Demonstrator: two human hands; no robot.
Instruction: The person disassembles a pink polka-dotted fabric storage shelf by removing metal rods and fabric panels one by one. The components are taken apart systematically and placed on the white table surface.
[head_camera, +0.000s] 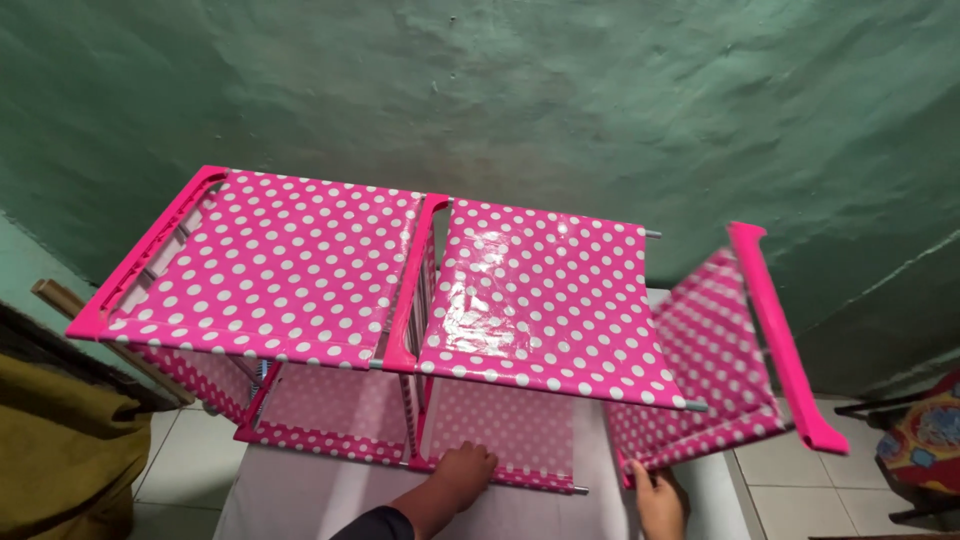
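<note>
Standing against the green wall (560, 90) was a pink shelf rack (400, 290) covered in white-dotted fabric, seen from above; its two top panels lay side by side, joined by a pink plastic bar (412, 285) in the middle; the right top panel (540, 300) was glossy and reflected light. At about 6 o'clock in the view, the left hand (462, 472) rested on the lower dotted shelf (500, 425), fingers bent over its front edge and grasping it. At about 5 o'clock, the right hand (660, 500) held the bottom of a loose side panel (715, 360), fingers closed around its lower edge; this panel was tilted outward at 3 o'clock from the rack, apart from the metal rod ends (692, 405) of the top panel, and its pink rail (785, 335) pointed up. The rack stood on a pale surface (300, 495); a yellow-brown cloth (60, 440) lay at 8 o'clock, and a colourful chair (925, 440) at 4 o'clock.
</note>
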